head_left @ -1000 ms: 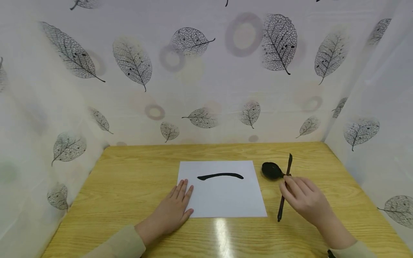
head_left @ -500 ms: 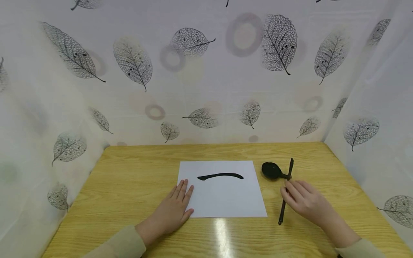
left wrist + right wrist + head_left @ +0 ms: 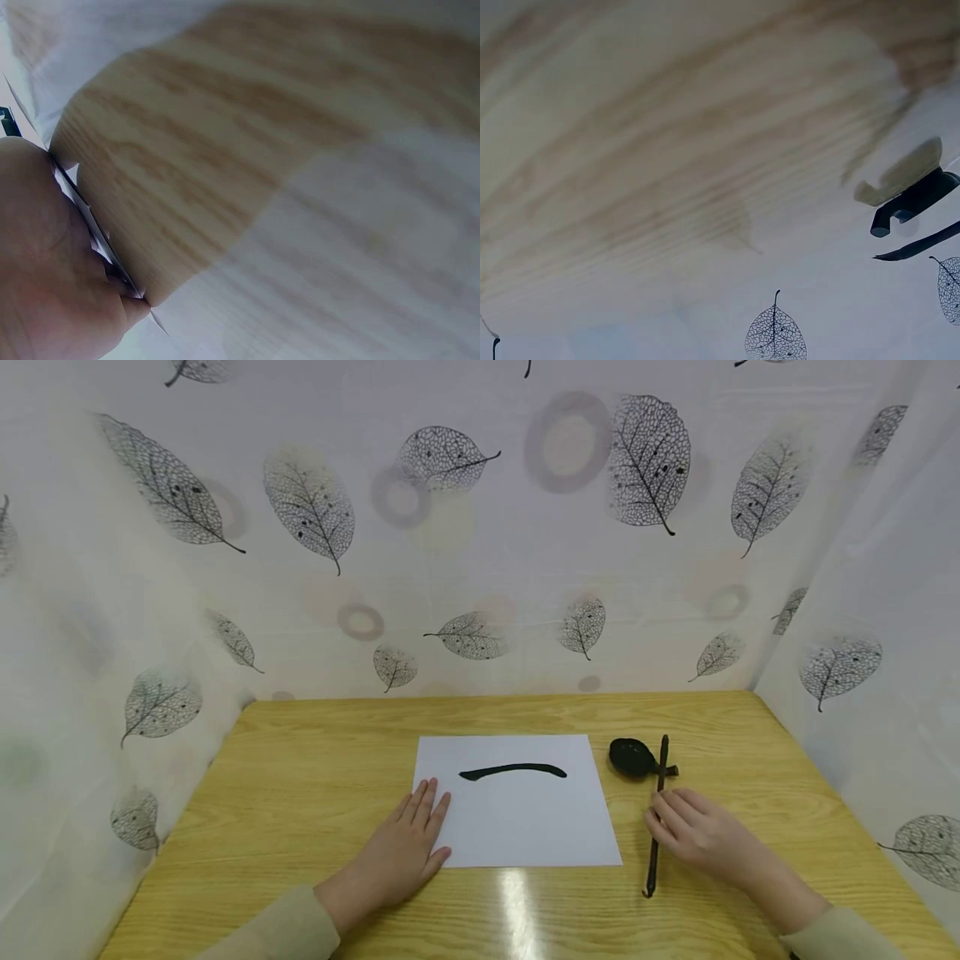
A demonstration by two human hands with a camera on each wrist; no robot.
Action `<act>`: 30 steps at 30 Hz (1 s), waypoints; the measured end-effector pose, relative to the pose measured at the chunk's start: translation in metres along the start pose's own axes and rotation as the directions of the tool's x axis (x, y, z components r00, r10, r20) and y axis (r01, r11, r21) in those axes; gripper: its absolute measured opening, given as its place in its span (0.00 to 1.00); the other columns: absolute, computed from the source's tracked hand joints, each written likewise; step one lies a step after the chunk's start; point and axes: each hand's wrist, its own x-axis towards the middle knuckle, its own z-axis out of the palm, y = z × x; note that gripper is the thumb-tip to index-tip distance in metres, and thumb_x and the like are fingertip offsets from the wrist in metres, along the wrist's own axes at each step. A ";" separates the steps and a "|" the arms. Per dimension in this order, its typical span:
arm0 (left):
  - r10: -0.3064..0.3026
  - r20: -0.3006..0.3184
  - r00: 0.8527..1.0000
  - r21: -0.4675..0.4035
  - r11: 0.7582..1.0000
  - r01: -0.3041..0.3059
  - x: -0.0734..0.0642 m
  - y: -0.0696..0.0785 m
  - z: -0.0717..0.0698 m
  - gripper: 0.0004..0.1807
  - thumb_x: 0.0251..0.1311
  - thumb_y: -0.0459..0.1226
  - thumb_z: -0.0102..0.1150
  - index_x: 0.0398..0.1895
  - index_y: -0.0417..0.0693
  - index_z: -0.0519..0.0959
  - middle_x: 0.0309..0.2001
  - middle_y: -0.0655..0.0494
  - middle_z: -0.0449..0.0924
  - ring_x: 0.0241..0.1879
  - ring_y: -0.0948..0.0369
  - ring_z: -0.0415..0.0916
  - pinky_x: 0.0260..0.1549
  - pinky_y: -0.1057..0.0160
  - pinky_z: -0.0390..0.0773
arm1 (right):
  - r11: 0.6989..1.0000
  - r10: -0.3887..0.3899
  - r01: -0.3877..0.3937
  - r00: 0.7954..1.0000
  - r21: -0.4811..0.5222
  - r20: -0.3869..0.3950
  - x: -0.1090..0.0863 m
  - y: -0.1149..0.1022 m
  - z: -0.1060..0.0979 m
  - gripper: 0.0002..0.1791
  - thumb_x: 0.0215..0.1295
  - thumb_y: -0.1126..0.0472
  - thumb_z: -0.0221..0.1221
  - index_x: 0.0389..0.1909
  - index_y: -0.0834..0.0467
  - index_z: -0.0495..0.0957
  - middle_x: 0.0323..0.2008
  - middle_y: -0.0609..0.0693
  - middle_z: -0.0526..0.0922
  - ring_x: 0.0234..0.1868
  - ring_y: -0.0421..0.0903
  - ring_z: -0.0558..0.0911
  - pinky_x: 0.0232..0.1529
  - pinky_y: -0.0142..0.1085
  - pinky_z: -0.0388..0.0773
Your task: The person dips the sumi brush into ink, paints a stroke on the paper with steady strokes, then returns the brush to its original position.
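Observation:
My left hand (image 3: 401, 847) lies flat, fingers straight, on the left edge of a white sheet of paper (image 3: 525, 831). One thick black brush stroke (image 3: 513, 768) crosses the sheet's upper half. My right hand (image 3: 705, 835) pinches a dark writing brush (image 3: 652, 864) by its middle, right of the paper. The brush's far end passes over the short handle of a black spoon-shaped ink dish (image 3: 632, 757); whether they touch I cannot tell. Dish (image 3: 922, 199) and pointed brush tip (image 3: 911, 249) also appear in the right wrist view, where my hand is out of sight.
A glossy wood-grain table (image 3: 315, 777) lies under everything. White cloth (image 3: 510, 552) printed with leaves rises behind it and along both sides. A bright light reflection (image 3: 517, 910) shows on the table in front of the paper.
The brush has been drawn toward me and its far end has shifted left across the dish handle. My right hand has moved slightly nearer. The left hand and paper stay put.

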 end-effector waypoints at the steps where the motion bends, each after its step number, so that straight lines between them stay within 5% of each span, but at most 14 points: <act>1: 0.000 -0.001 1.000 0.001 1.000 0.000 0.000 0.000 0.001 0.40 0.82 0.53 0.45 0.83 0.35 0.56 0.84 0.30 0.49 0.84 0.38 0.49 0.81 0.42 0.61 | 1.000 -0.008 0.008 1.000 -0.007 0.008 -0.001 0.000 0.001 0.26 0.83 0.76 0.38 0.37 0.61 0.84 0.35 0.58 0.89 0.33 0.50 0.88 0.37 0.42 0.87; 30: -0.001 0.014 1.000 -0.003 1.000 0.001 -0.002 0.002 -0.004 0.40 0.81 0.53 0.47 0.83 0.35 0.57 0.84 0.29 0.49 0.84 0.38 0.50 0.80 0.42 0.62 | 0.996 -0.068 0.063 0.993 0.057 0.094 -0.008 -0.008 0.004 0.31 0.86 0.70 0.31 0.37 0.59 0.86 0.36 0.55 0.88 0.34 0.49 0.86 0.39 0.42 0.86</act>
